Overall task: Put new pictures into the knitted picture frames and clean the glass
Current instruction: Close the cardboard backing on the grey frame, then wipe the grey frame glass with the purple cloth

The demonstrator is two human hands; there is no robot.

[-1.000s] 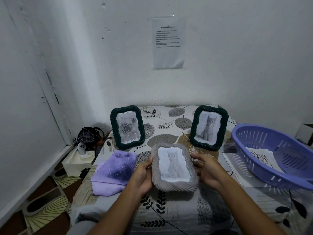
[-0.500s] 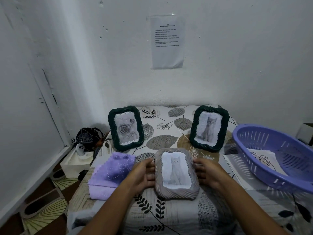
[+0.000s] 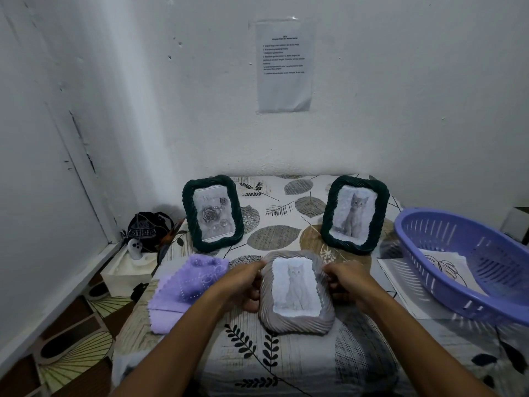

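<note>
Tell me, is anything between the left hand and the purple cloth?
Nothing visible is. The purple cloth lies on the table just left of the left hand, with only the patterned table cover between them. That hand and the right hand are both busy holding the grey frame by its sides.

Over the last second I see the grey knitted frame (image 3: 296,292) go from tipped back in the air to nearly upright, its lower edge down on the patterned surface (image 3: 286,368). My left hand (image 3: 246,285) now holds its left edge higher up, fingertips at the top corner, and my right hand (image 3: 343,282) has closed in on the right edge.
</note>
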